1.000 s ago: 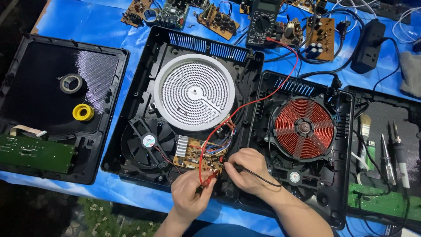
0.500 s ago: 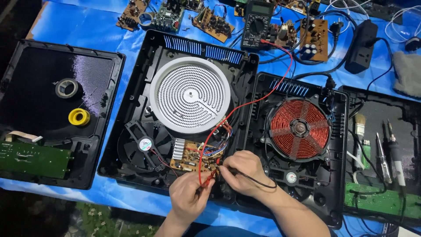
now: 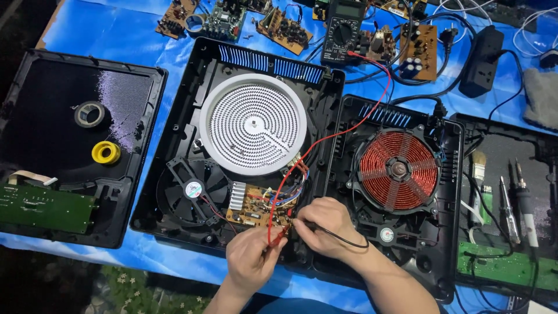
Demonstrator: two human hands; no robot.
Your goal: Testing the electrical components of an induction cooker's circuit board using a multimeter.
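Note:
An opened black cooker base (image 3: 174, 139) holds a round white heating plate (image 3: 253, 124), a black fan (image 3: 192, 189) and a brown circuit board (image 3: 260, 208). My left hand (image 3: 251, 257) pinches a red test probe (image 3: 275, 235) whose tip rests on the board's lower right corner. My right hand (image 3: 324, 228) holds a black test probe (image 3: 299, 223) against the same corner. The red lead (image 3: 343, 134) runs up to a multimeter (image 3: 343, 24) at the table's far edge.
A second open cooker with a copper coil (image 3: 397, 170) sits right of my hands. On the left lies a black cover (image 3: 35, 122) with two tape rolls (image 3: 97, 132) and a green board (image 3: 43, 206). Loose circuit boards, a power strip (image 3: 480, 53), screwdrivers and a brush lie around.
Both hands stay on the board's corner with the probes. The view has only shifted slightly; nothing on the table has moved.

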